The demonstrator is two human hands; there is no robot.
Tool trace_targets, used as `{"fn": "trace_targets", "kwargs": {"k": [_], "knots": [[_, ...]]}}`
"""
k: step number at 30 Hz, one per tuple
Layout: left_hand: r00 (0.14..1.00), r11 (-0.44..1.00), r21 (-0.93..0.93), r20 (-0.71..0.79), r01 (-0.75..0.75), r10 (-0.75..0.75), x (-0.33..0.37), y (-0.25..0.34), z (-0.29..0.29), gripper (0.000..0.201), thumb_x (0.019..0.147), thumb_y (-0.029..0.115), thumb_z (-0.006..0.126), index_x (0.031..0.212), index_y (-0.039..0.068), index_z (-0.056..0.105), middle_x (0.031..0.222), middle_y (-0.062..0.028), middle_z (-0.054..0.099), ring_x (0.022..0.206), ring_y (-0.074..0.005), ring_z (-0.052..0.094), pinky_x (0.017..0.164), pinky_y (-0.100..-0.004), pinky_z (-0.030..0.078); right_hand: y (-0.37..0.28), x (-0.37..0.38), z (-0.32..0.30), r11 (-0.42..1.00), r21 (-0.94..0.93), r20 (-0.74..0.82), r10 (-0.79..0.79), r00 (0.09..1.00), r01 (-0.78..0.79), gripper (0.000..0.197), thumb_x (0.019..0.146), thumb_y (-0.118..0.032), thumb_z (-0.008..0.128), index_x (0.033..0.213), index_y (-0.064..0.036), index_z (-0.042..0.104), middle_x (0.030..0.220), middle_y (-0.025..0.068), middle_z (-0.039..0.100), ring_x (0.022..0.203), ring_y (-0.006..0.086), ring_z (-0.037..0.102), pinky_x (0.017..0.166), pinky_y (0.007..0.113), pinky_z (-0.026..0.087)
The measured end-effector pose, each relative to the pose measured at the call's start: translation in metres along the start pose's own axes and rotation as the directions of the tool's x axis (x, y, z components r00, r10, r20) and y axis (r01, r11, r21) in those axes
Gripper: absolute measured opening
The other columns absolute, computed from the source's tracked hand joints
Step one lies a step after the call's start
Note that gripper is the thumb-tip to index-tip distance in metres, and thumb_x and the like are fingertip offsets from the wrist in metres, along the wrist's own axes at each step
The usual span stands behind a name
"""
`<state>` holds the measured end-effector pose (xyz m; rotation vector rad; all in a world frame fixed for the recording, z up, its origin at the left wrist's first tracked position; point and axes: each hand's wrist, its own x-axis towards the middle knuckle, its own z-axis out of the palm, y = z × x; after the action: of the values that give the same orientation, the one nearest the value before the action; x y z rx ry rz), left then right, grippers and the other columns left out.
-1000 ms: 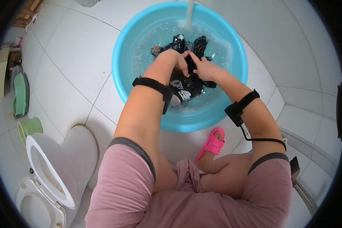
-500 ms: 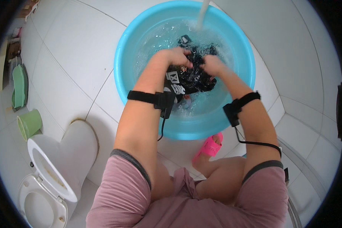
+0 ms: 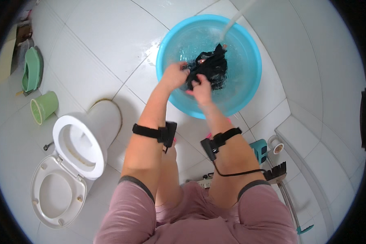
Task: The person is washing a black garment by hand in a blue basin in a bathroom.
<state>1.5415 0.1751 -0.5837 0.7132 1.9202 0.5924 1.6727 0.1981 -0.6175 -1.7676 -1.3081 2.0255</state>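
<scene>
A wet black garment (image 3: 212, 67) lies bunched in shallow water inside a round light-blue basin (image 3: 254, 61). My left hand (image 3: 176, 76) grips the garment's left edge near the basin wall, fingers curled into the cloth. Just beside it, my right hand (image 3: 202, 90) has its fingers closed on the lower left part of the same garment. Folds of cloth partly hide the fingertips of both hands. From a pale hose (image 3: 236, 18) at the upper right, water appears to run down into the basin. Black straps with small boxes sit on both my forearms.
White tiled floor surrounds the basin. A toilet (image 3: 79, 146) with its lid raised stands at left, near a green bin (image 3: 44, 106) and a green tub (image 3: 32, 70). At right are a floor drain pipe (image 3: 276, 145), a broom (image 3: 275, 172) and a teal plastic item (image 3: 259, 150).
The view has shifted, placing the basin farther right. Both hands have moved to the garment's left side. Its white print, visible before, no longer shows, and the water looks less foamy.
</scene>
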Motion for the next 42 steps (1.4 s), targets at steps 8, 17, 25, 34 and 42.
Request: {"fn": "trace_targets", "kwargs": {"k": [8,17,25,34,42], "knots": [[0.987,0.958,-0.245,-0.024,0.151,-0.161,-0.09,0.022,-0.038,0.037,0.076,0.016,0.052,0.11,0.002,0.05,0.101,-0.0141,0.055,0.093,-0.0218,0.051,0.08,-0.0294,0.039,0.062,0.053,-0.148,0.934,-0.099,-0.097,-0.352,0.931,0.343,0.025,0.08,0.0,0.042,0.105,0.0004,0.041,0.099,0.0142,0.047,0.086,0.0241,0.051,0.063,0.035,0.054],[0.921,0.707,-0.617,0.079,0.346,-0.382,-0.177,0.088,-0.096,0.033,0.079,0.018,0.049,0.11,0.006,0.048,0.099,-0.0082,0.054,0.089,-0.0195,0.051,0.074,-0.0313,0.043,-0.135,-0.104,-0.151,0.997,-0.049,-0.331,0.04,0.943,-0.06,0.033,0.079,-0.008,0.049,0.109,0.0025,0.042,0.097,0.0133,0.049,0.082,0.0203,0.053,0.057,0.028,0.053],[0.929,0.598,-0.768,-0.009,0.23,-0.369,-0.231,0.125,-0.123,0.029,0.08,0.016,0.046,0.107,0.006,0.047,0.097,-0.01,0.054,0.088,-0.0211,0.053,0.074,-0.0328,0.045,-0.251,-0.201,-0.153,0.986,0.055,-0.149,-0.15,0.977,0.159,0.023,0.077,-0.006,0.05,0.097,0.0046,0.049,0.085,0.0103,0.052,0.074,0.0151,0.055,0.052,0.027,0.052],[0.962,0.514,-0.846,-0.005,0.143,-0.274,-0.268,0.168,-0.111,0.029,0.077,0.014,0.047,0.105,0.006,0.048,0.092,-0.0085,0.055,0.083,-0.0209,0.053,0.07,-0.0342,0.045,-0.372,-0.34,-0.154,0.907,-0.022,0.215,-0.407,0.887,0.421,0.02,0.077,-0.006,0.051,0.095,0.0021,0.052,0.084,0.0083,0.055,0.072,0.0141,0.056,0.051,0.026,0.052],[0.984,0.584,-0.801,0.038,0.135,-0.175,-0.304,0.222,-0.102,0.034,0.079,0.016,0.048,0.112,0.008,0.045,0.101,-0.0108,0.049,0.092,-0.0251,0.049,0.07,-0.0405,0.048,-0.393,-0.377,-0.15,0.688,-0.256,0.294,-0.614,0.733,0.679,0.023,0.071,-0.006,0.054,0.092,0.0018,0.056,0.073,0.0072,0.058,0.059,0.0113,0.056,0.047,0.023,0.046]]}}
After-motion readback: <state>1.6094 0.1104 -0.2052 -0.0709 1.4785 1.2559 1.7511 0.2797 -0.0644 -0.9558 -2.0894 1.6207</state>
